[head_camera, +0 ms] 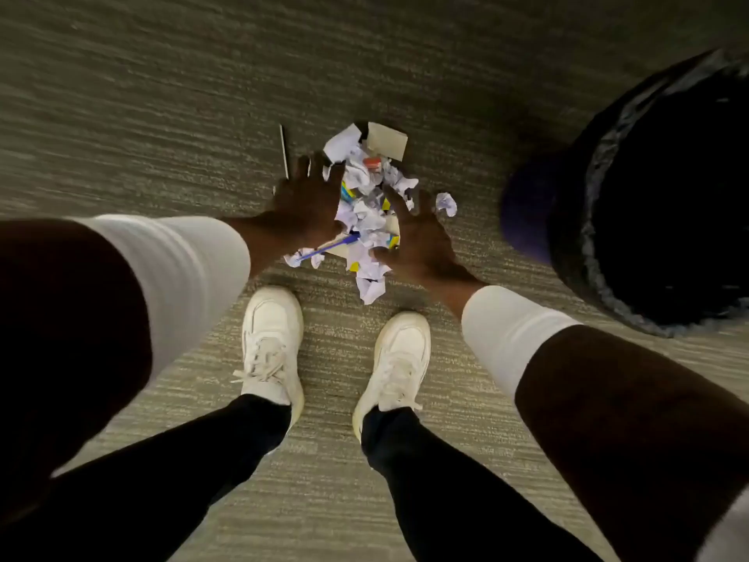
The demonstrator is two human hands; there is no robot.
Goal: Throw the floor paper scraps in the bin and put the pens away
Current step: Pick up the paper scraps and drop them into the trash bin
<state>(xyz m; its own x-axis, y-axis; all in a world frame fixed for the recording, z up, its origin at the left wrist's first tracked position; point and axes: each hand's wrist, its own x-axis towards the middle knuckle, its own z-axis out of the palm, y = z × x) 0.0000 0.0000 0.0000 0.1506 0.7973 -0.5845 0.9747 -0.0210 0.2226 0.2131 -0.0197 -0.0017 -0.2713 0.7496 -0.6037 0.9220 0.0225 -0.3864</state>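
Hands flank a heap of paper scraps on the carpet.

Left hand point(306, 204) and right hand point(417, 237) are spread open, fingers apart, pressed against either side of the paper scraps point(367, 204). A blue pen point(330, 245) lies at the pile's near edge, another pen point(283, 150) beyond the left hand. The bin point(664, 196) stands off to the right.

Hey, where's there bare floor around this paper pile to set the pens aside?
Bare carpet lies left of the thin stick and beyond the pile. A narrower strip runs between the stray paper ball and the bin. It is crowded between the left hand and right hand, and down toward the shoes.
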